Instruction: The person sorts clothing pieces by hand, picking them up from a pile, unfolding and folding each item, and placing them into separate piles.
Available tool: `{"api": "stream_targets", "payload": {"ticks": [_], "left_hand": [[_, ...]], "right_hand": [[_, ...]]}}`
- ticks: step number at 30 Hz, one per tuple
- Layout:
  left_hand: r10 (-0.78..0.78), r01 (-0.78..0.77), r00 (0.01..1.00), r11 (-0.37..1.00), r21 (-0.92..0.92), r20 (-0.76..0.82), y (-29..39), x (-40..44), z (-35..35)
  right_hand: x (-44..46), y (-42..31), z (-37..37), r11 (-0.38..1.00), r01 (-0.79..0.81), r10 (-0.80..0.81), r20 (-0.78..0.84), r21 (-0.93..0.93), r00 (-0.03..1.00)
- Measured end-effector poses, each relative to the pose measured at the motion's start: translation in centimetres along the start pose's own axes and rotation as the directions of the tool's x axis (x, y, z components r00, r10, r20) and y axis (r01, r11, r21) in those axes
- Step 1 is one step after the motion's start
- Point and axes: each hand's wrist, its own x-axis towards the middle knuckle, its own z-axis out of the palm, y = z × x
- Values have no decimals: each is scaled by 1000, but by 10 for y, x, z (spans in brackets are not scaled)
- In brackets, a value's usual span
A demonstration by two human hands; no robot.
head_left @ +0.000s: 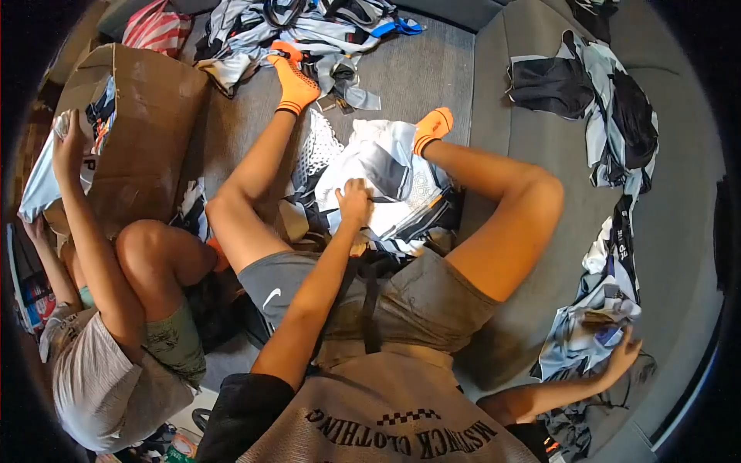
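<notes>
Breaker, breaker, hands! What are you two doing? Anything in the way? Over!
Left hand on white clothes, grip unclear. Right hand at the grey-and-white pile on the sofa. Orange-socked foot close beside the white clothes. Over.

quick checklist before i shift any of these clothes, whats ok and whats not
1. Left hand at the floor pile between the legs: ok
2. Right hand at the clothes on the couch: ok
3. Firm grip on a single piece in either hand: cannot tell
4. Floor pile lying flat and separate: not ok, pieces overlap and bunch up
5. Co-worker's hands away from yours: ok, the raised hand is over by the cardboard box
6. Feet off the floor pile: cannot tell, the right sock is right at its edge
</notes>
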Motion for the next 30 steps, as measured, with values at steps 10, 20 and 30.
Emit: {"api": "stream_targets", "payload": {"ticks": [10, 20, 30], "left_hand": [[344, 295, 860, 268, -917, 377, 56, 24, -195], [-16, 198, 976, -370, -908, 219, -7, 16, -283], [-299, 206, 912, -256, -945, 280, -23, -7, -290]], "right_hand": [[-89, -350, 165, 160, 464, -985, 111, 871, 131], [-155, -394, 240, 529, -254, -735, 288, 810, -614], [-140, -404, 212, 631, -229, -741, 489, 741, -460]]}}
